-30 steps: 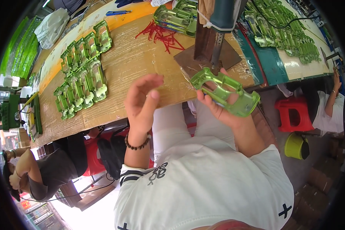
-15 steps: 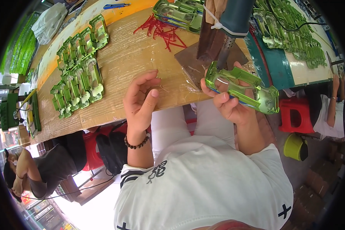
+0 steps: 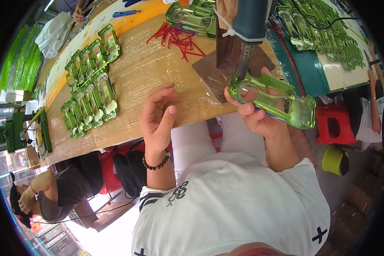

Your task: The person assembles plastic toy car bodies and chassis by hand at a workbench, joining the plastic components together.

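Observation:
My right hand (image 3: 260,112) grips a green see-through plastic shell (image 3: 301,112), shaped like a toy car body, from below and at its left end. The shell's upper left corner is right under the metal nozzle of a hot-air gun (image 3: 245,57); whether they touch I cannot tell. My left hand (image 3: 158,114), with a beaded bracelet at the wrist, hovers by the table's front edge. Its fingers are loosely curled and apart, and nothing is in them. Behind the nozzle a brown metal plate (image 3: 209,70) lies on the table.
Two rows of green shells (image 3: 89,102) lie at left. Red plastic strips (image 3: 175,40) and more shells (image 3: 192,19) are at the back. A blue cutter (image 3: 126,13) lies far left. More shells (image 3: 324,38) cover the right. Other people sit on both sides; a red stool (image 3: 335,123) stands right.
The whole view has shifted slightly. My right hand still holds the shell under the nozzle, and my left hand keeps the same pose. Another person's hand now shows at the far left.

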A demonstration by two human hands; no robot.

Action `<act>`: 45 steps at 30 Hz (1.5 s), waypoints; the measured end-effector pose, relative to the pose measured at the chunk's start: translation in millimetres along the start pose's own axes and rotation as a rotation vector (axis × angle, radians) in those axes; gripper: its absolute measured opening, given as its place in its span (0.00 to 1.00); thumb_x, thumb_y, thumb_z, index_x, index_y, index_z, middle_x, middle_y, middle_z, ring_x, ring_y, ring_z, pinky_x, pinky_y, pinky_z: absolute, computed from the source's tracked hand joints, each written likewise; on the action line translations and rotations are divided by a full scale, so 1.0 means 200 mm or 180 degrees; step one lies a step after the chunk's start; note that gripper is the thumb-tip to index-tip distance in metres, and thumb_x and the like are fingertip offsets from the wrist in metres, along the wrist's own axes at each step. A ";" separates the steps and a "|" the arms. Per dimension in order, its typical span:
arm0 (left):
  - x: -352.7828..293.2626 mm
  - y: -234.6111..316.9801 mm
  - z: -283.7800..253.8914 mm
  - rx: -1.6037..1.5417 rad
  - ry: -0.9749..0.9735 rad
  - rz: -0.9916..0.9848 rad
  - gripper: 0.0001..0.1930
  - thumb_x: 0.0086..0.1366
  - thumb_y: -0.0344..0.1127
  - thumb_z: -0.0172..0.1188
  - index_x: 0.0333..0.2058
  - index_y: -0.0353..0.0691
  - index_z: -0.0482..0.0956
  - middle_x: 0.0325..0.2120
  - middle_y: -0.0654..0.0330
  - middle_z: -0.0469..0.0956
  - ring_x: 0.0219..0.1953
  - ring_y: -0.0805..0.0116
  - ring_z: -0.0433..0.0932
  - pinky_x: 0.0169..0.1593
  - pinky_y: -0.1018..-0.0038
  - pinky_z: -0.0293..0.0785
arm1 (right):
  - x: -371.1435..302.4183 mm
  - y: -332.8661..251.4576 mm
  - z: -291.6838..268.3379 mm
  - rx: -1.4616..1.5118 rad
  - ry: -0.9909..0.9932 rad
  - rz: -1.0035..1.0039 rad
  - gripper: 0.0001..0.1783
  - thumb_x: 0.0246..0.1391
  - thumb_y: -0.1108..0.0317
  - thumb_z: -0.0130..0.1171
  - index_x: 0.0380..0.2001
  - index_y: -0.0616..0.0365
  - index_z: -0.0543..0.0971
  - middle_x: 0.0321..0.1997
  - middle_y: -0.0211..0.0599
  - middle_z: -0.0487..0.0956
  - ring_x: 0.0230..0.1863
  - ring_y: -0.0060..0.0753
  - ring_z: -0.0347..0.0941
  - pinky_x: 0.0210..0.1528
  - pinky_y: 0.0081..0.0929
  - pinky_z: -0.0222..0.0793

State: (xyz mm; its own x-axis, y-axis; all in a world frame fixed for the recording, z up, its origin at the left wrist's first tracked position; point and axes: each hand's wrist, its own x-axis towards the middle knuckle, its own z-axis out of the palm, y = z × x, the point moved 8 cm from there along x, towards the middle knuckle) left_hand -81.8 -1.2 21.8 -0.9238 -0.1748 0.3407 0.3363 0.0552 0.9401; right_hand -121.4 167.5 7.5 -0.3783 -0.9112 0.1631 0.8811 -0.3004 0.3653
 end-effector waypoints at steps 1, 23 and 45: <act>0.00 0.00 0.00 0.0005 0.0003 0.0005 0.15 0.57 0.27 0.54 0.44 0.31 0.68 0.47 0.52 0.66 0.46 0.66 0.68 0.51 0.71 0.64 | 0.00 0.00 0.00 0.0005 -0.0013 -0.0005 0.37 0.54 0.44 0.40 0.54 0.68 0.57 0.52 0.58 0.63 0.43 0.56 0.68 0.40 0.37 0.76; 0.01 0.00 0.01 0.0062 -0.0028 -0.0004 0.10 0.57 0.26 0.54 0.38 0.32 0.70 0.47 0.51 0.65 0.46 0.68 0.68 0.50 0.73 0.64 | 0.01 0.00 0.00 -0.0048 -0.0185 0.0148 0.41 0.54 0.41 0.38 0.54 0.72 0.56 0.52 0.59 0.63 0.44 0.58 0.67 0.40 0.37 0.76; 0.00 0.01 0.01 -0.0002 -0.0015 -0.0037 0.08 0.56 0.26 0.54 0.36 0.33 0.70 0.47 0.52 0.65 0.46 0.67 0.68 0.49 0.73 0.65 | -0.01 0.01 0.00 -0.0088 -0.0020 0.0110 0.39 0.55 0.43 0.38 0.54 0.72 0.55 0.53 0.58 0.62 0.42 0.59 0.67 0.38 0.38 0.76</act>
State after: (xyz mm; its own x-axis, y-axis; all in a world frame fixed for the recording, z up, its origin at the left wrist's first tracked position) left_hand -82.4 0.0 23.3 -0.9284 -0.1708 0.3299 0.3257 0.0526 0.9440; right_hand -119.7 168.0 8.3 -0.3492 -0.9194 0.1808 0.9011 -0.2766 0.3339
